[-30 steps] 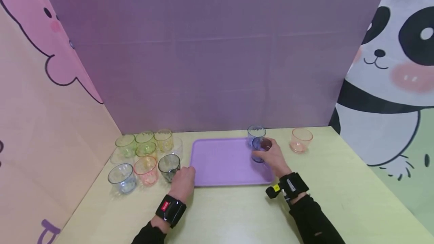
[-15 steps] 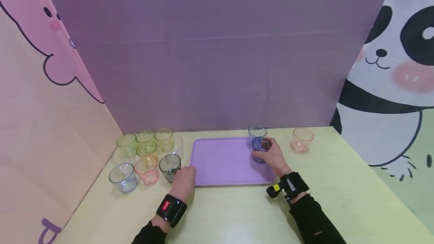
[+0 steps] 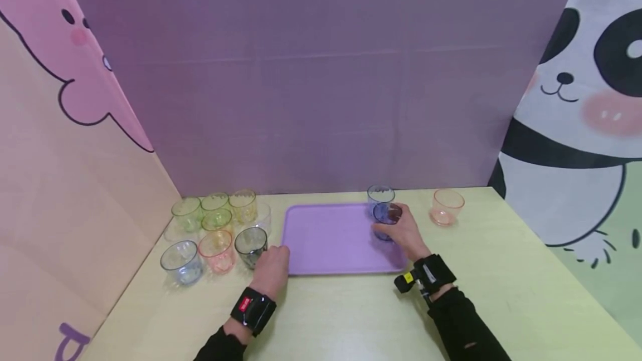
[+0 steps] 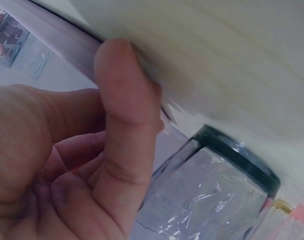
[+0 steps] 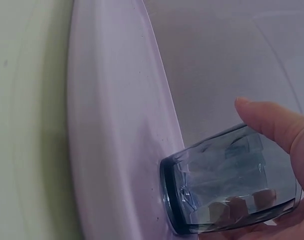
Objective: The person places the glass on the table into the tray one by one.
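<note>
My right hand (image 3: 405, 232) grips a dark blue glass (image 3: 387, 214) at the right end of the purple tray (image 3: 326, 238). In the right wrist view the thick base of that glass (image 5: 226, 185) meets the tray surface (image 5: 122, 125), with fingers showing through its wall. Just behind it is another blue glass (image 3: 380, 195), partly hidden. At the tray's front left corner my left hand (image 3: 271, 269) pinches the rim, its fingers curled in the left wrist view. A dark grey glass (image 3: 251, 245) stands right beside that hand.
Left of the tray several glasses crowd together: green (image 3: 186, 213), yellow (image 3: 243, 205), pink (image 3: 217, 252), blue (image 3: 183, 263) and clear (image 3: 263, 219). One pink glass (image 3: 446, 206) stands at the back right. A purple cloth wall (image 3: 321, 99) rises behind the pale table (image 3: 326, 316).
Both hands, the tray and the glasses keep their places. Only the head view has shifted very slightly.
</note>
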Demonstrator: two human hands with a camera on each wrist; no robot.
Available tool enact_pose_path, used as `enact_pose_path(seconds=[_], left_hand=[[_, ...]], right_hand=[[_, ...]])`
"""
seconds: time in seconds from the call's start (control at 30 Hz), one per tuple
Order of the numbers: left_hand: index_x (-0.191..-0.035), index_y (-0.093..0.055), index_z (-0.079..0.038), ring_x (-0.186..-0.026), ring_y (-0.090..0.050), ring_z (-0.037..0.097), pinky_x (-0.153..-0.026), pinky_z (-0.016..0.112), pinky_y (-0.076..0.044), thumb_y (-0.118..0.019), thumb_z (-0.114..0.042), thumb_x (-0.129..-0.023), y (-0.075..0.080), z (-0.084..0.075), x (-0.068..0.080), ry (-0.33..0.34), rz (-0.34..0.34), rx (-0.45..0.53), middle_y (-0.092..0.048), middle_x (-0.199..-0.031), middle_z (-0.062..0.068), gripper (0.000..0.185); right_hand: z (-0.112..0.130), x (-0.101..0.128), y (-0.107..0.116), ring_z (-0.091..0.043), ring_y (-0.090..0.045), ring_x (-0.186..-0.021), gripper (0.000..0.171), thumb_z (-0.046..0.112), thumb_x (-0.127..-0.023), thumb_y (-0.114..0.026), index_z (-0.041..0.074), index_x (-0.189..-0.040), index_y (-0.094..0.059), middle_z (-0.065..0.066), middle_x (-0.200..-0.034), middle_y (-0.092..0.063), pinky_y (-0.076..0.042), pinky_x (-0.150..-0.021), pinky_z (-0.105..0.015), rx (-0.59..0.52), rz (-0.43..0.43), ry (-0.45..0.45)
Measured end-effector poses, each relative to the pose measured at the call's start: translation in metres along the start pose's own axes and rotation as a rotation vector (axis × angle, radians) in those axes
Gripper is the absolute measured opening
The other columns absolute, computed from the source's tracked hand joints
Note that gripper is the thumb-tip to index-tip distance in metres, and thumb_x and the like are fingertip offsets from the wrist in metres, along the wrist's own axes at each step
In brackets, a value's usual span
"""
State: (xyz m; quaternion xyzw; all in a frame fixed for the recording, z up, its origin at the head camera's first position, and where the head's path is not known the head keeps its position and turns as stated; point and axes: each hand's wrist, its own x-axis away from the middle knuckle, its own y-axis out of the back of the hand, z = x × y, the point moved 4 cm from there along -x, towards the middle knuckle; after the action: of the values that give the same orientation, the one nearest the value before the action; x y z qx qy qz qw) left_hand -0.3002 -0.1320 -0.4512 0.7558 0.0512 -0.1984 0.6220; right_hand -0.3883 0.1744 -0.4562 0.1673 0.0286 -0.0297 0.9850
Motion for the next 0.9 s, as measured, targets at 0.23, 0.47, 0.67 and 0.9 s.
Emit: enact_pose_path(seconds=[0.23,0.47,0.67,0.9], left_hand=[[-0.067,-0.061,-0.001,-0.054,-0.058,0.033,-0.045,0.041,-0.047,-0.060,0.010,-0.068,0.0008,0.0000,0.0002,0.003,0.017,0.002,-0.059,-0.061,0.018,0.011],[-0.067,-0.061,-0.001,-0.055,-0.059,0.033,-0.045,0.041,-0.047,-0.061,0.010,-0.067,0.0016,-0.0004,0.0009,0.003,0.024,0.009,-0.060,-0.061,0.017,0.011],[-0.067,-0.061,-0.001,-0.054,-0.058,0.032,-0.046,0.041,-0.047,-0.061,0.010,-0.067,0.0022,-0.0005,0.0006,-0.002,0.026,0.001,-0.059,-0.061,0.017,0.011],[-0.068,-0.061,-0.001,-0.055,-0.059,0.032,-0.046,0.040,-0.047,-0.061,0.010,-0.068,0.0014,-0.0004,0.0007,0.001,0.038,0.003,-0.060,-0.061,0.016,0.011]], right_hand=[[-0.0009,0.0003,0.0003,-0.034,-0.041,-0.119,0.094,0.026,-0.063,-0.082,0.001,-0.134,-0.027,-0.023,-0.129,-0.043,-0.032,-0.102,-0.043,0.023,0.001,-0.006],[-0.0016,0.0007,0.0004,-0.034,-0.040,-0.120,0.101,0.032,-0.062,-0.083,0.001,-0.136,-0.022,-0.022,-0.130,-0.041,-0.034,-0.101,-0.043,-0.002,0.019,-0.017],[-0.0013,0.0014,0.0008,-0.033,-0.035,-0.123,0.105,0.038,-0.063,-0.081,-0.002,-0.138,-0.019,-0.024,-0.133,-0.036,-0.030,-0.103,-0.043,-0.025,0.028,-0.023],[0.0017,0.0005,0.0044,-0.032,-0.032,-0.126,0.100,0.040,-0.068,-0.078,-0.001,-0.138,-0.020,-0.023,-0.137,-0.032,-0.029,-0.105,-0.042,-0.064,-0.001,-0.017]])
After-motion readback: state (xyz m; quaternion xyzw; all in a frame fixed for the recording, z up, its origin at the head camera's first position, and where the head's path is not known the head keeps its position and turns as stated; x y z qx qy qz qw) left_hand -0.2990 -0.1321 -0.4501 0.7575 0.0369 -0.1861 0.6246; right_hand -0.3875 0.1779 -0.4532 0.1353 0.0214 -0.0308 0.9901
